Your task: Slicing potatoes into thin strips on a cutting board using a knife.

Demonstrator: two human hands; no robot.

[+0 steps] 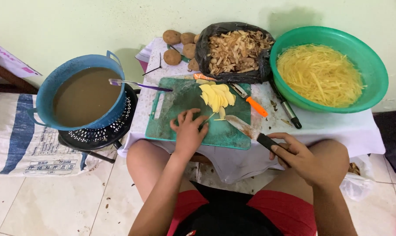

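Two grips: right hand [309,162] clenched round knife [255,133], left hand [188,131] spread beside potato slices [217,97]

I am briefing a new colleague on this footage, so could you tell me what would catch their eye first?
Probably the green bowl of yellow potato strips at the right, then the black bag of peelings beside it. In the middle, the left hand rests on the green cutting board near potato slices, while the right hand holds a knife.

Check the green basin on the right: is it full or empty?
Partly full. The green basin holds a heap of thin yellow potato strips covering its bottom, with bare green wall showing above the heap up to the rim.
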